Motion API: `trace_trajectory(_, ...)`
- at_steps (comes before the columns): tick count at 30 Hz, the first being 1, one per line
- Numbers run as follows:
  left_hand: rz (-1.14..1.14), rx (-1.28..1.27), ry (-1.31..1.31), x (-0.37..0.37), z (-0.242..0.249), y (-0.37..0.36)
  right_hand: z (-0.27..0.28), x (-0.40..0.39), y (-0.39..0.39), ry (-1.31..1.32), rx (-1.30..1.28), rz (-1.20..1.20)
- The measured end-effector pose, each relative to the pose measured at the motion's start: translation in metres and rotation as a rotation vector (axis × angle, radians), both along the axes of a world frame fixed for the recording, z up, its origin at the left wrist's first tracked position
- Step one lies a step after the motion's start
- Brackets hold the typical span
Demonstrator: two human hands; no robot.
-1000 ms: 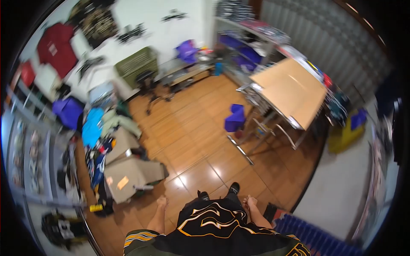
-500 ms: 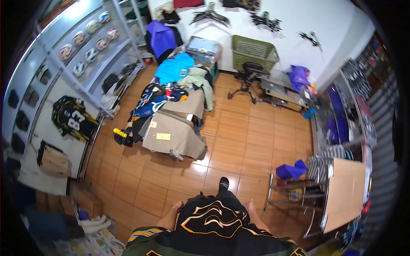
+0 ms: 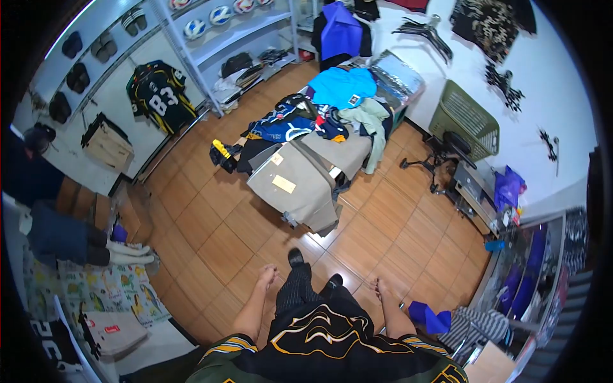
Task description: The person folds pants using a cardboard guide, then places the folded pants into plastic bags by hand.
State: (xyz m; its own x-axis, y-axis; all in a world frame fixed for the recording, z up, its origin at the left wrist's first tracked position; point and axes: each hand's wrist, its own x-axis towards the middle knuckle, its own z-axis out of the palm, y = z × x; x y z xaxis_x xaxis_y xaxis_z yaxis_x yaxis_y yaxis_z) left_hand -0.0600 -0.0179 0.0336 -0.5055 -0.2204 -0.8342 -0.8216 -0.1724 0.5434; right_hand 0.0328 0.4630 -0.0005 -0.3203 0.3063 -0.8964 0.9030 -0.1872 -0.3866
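My left hand (image 3: 267, 276) hangs beside my left leg over the tiled floor, its fingers loosely bent and apart, with nothing in it. On the other side, my right hand (image 3: 381, 289) hangs free too, fingers loosely spread and holding nothing. Ahead of both stands a heaped table whose near end carries grey-brown trousers (image 3: 281, 185) with a pale tag. Behind them lie a blue jersey (image 3: 281, 127), a bright blue shirt (image 3: 341, 88) and a pale green garment (image 3: 370, 121). Neither hand touches any of these.
Tiled floor (image 3: 198, 223) surrounds the table. An olive basket (image 3: 466, 118) and a wheeled chair base (image 3: 434, 165) stand at the back right. Purple cloth (image 3: 429, 317) and a striped garment (image 3: 472, 332) are near my right arm. A black jersey (image 3: 159, 96) hangs at the left.
My view has turned to the right and I have stepped forward. The table and its clothes appear shifted right in view. Both my forearms now show more fully; the hands remain empty.
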Motion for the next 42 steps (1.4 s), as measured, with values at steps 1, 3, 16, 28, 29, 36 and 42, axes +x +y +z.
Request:
trace_trajectory(1, 0.018, 0.007, -0.008, -0.011, -0.007, -0.005, 0.017, -0.019, -0.005, -0.008, 0.007, 0.018)
trace_trajectory(3, -0.017, 0.047, 0.079, -0.039, -0.024, -0.021, 0.046, -0.051, -0.023, -0.015, 0.049, 0.041)
trace_trajectory(16, -0.068, 0.01, -0.045, -0.292, -0.068, -0.094, 0.05, -0.079, -0.108, -0.244, 0.029, 0.208)
trace_trajectory(28, -0.276, -0.319, 0.052, -0.408, -0.191, -0.129, 0.114, -0.174, -0.182, -0.042, 0.09, 0.071)
trace_trajectory(29, -0.284, -0.312, 0.049, -0.411, -0.195, -0.132, 0.116, -0.178, -0.187, -0.048, 0.095, 0.064)
trace_trajectory(36, -0.289, -0.291, 0.119, -0.416, -0.174, -0.145, 0.116, -0.192, -0.201, -0.029, 0.13, 0.111)
trace_trajectory(42, -0.203, -0.402, 0.261, -0.404, -0.148, -0.127, 0.108, -0.18, -0.202, -0.046, 0.103, 0.088)
